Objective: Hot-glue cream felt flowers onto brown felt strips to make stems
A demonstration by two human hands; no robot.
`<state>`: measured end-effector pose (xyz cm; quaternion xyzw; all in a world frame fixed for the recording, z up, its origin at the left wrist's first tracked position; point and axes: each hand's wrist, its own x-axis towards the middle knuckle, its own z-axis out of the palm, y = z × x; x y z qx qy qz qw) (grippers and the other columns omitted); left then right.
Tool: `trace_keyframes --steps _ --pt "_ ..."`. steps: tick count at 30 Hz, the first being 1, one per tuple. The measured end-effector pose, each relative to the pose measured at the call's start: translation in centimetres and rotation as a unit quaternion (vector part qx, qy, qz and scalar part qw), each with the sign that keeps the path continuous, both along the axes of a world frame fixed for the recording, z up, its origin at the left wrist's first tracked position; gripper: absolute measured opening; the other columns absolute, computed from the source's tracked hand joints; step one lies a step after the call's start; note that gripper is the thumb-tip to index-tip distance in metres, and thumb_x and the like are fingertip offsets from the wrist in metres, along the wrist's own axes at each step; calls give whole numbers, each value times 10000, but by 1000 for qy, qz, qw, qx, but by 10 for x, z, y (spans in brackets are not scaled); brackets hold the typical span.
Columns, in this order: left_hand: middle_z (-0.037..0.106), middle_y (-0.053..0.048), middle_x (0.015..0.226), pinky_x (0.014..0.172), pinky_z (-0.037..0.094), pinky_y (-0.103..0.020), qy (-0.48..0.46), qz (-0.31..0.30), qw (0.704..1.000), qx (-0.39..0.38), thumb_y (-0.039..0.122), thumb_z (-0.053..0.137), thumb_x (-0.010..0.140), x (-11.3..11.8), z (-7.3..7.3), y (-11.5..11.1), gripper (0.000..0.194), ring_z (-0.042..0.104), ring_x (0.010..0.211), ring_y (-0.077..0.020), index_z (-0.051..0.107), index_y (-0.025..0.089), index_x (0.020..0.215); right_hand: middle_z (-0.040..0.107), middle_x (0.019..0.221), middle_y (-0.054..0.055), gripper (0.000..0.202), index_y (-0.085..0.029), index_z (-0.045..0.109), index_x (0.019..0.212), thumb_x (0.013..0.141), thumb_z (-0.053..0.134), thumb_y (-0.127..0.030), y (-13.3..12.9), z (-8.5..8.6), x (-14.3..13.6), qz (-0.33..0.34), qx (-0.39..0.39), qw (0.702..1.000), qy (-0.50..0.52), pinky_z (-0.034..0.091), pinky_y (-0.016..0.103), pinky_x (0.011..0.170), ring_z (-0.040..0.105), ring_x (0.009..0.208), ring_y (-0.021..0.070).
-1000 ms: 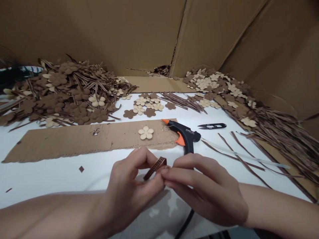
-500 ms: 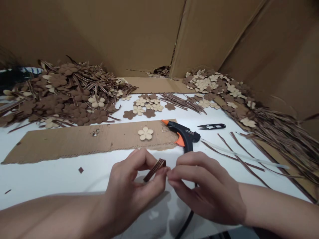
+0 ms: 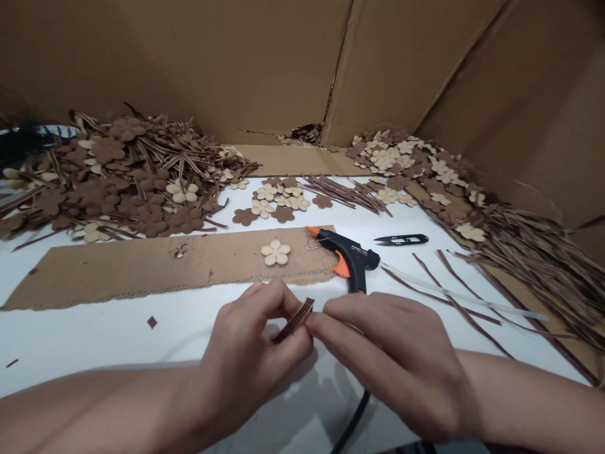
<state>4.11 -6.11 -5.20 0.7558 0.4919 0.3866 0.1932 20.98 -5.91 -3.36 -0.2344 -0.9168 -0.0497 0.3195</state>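
Note:
My left hand (image 3: 253,350) pinches a short piece of brown checked ribbon (image 3: 295,321) between thumb and forefinger. The strip stands up at a slant from the grip, and its lower part is hidden in the palm. Closed fingers of my right hand (image 3: 397,362) meet the ribbon's right side at my left fingertips; the exact contact is covered. Just beyond my hands, a cream felt flower (image 3: 275,253) lies on a flat cardboard strip (image 3: 118,268). A black and orange glue gun (image 3: 352,252) rests with its orange nozzle over the strip's right end.
Black thread snips (image 3: 401,240) lie right of the glue gun, near loose ribbons (image 3: 454,284). A heap of flowers and ribbons (image 3: 142,170) fills the back left. More flowers (image 3: 397,154) and a ribbon bundle (image 3: 543,246) line the right side. Cardboard walls (image 3: 189,63) enclose the table.
My right hand has rolled over and its fingers have straightened and closed in against my left fingertips. The ribbon's folded top now appears flatter and narrower. The left hand has barely moved.

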Motion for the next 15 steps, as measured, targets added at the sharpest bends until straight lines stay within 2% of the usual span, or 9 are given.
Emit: trace_keyframes --steps 3,7,11,13,15 --pt "438 79 461 461 354 -135 6 -4 1000 -5 89 538 656 0 -2 0 190 401 459 -48 420 173 535 675 634 78 381 -94 659 723 857 306 -44 1 3 -2 13 62 997 -34 461 288 486 579 525 154" --pt "438 79 465 450 352 -132 -2 -6 1000 -18 82 547 644 -1 -2 0 192 413 455 -46 420 174 533 673 708 97 294 -61 624 816 846 331 -60 5 1 -3 17 120 991 -61 445 298 465 586 572 177" --pt "507 71 507 468 392 -142 -49 -23 997 -59 107 547 689 -1 0 -1 166 485 475 -56 454 182 574 590 716 66 155 -128 525 857 840 378 -85 13 -5 -2 -38 44 998 15 465 256 529 554 643 158" --pt "553 65 560 492 425 -150 -85 -44 990 -100 133 547 732 -2 0 -2 129 540 516 -68 487 194 635 534 701 38 132 -178 457 834 816 377 -75 18 -6 -1 -73 -8 995 66 448 245 516 519 632 149" --pt "577 58 606 518 451 -160 -117 -64 982 -134 170 546 768 -4 -2 -3 96 580 568 -84 509 207 687 477 651 9 150 -208 399 782 798 354 -66 20 -5 0 -78 -69 990 91 417 244 478 477 576 141"
